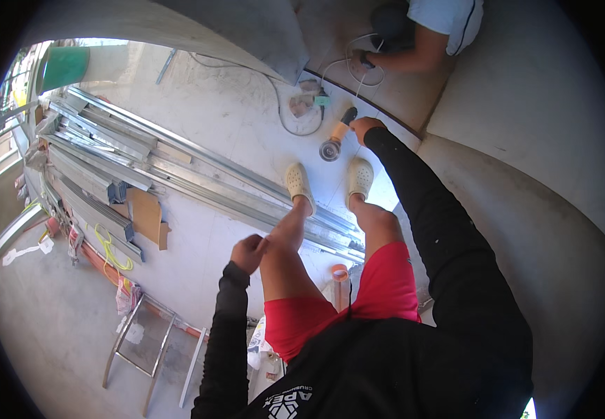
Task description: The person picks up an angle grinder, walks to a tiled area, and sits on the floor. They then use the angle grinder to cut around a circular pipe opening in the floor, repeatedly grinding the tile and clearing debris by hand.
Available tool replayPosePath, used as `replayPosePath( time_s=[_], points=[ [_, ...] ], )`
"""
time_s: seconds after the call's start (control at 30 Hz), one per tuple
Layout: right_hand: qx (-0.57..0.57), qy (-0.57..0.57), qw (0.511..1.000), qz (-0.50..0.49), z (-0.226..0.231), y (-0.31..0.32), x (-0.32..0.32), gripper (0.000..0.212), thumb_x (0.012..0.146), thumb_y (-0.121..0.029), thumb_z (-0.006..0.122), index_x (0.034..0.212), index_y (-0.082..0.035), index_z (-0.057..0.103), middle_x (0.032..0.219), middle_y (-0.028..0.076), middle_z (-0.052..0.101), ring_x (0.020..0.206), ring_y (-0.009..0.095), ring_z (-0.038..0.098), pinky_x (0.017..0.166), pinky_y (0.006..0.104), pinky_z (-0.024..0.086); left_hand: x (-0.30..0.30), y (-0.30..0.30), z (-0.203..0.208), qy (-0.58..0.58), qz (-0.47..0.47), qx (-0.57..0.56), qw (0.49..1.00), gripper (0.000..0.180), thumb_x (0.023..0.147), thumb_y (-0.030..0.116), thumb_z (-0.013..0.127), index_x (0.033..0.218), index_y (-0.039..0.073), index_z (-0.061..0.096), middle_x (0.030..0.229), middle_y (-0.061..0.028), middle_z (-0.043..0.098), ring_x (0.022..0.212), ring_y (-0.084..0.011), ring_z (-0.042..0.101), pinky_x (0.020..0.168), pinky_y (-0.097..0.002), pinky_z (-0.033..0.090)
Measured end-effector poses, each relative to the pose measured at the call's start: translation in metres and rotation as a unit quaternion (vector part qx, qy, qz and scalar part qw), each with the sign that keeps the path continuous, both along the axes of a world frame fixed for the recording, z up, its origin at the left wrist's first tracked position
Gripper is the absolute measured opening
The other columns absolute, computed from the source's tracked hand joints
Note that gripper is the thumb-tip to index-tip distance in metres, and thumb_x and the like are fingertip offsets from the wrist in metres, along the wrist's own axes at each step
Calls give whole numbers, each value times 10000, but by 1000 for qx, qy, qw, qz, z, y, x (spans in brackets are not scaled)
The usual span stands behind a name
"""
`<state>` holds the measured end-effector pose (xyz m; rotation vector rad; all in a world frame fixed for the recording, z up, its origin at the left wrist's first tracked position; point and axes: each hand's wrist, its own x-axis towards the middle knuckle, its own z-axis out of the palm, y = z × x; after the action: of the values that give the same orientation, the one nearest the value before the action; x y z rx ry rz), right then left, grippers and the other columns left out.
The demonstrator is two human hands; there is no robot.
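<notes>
Head view: the grinder (339, 133) is just beyond my shoes (298, 181), above the pale floor (208, 150), though I can't tell whether it rests there or hangs from my grasp. I judge it dense and stiff, heavier toward the round metal disc (330, 149); the orange body looks like smooth, hard plastic, perhaps slippery with dust. The safe hold would be around the black rear end (349, 114), well away from the disc, whose thin edge could be brittle.

My right hand (368, 129) is bent right beside that black end; I can't tell whether it is gripping it. My left hand (248, 254) is loosely curled near my left knee, with nothing visible in it, its palm hidden.

Farther out lie long metal strips (100, 178), shiny, straight and folded into channels, with a flat brown cardboard piece (147, 215) beside them. A thin, limp cable (274, 89) loops over the dusty floor, and another person's hand (365, 61) is among pale cords (348, 64).
</notes>
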<state>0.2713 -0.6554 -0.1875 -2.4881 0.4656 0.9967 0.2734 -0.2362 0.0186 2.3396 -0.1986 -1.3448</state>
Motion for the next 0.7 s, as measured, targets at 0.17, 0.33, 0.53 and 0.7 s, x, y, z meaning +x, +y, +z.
replayPosePath(
  time_s=[0.17,0.33,0.53,0.7],
  points=[
    [-22,-74,992,99,-103,-13,70,229,898,-106,525,1084,-116,660,1098,138,668,1039,312,645,868,434,523,108,-86,-146,-112,-148,-28,982,359,845,367,712,781,21,637,697,-92,657,631,-207,625,617,-335,496],
    [-52,-175,967,177,-230,-30,115,252,916,-173,507,1120,-112,641,1179,145,625,1081,311,618,906,445,501,176,-183,-315,-121,-262,-26,957,418,786,449,716,868,44,657,762,-91,689,748,-264,682,737,-342,545],
    [-47,-251,949,184,-350,-34,157,221,896,-216,525,1047,-179,682,1185,68,556,1146,267,540,923,399,489,195,-256,-427,-183,-415,83,888,572,789,581,632,954,33,648,935,-150,684,905,-273,675,824,-358,533],
    [-50,-309,910,273,-373,-44,159,283,868,-264,560,1056,-74,652,1193,161,608,1088,347,599,906,463,490,199,-271,-451,-173,-423,94,885,687,782,632,610,1062,6,631,1022,-179,674,982,-304,654,876,-371,513]
  ],
)
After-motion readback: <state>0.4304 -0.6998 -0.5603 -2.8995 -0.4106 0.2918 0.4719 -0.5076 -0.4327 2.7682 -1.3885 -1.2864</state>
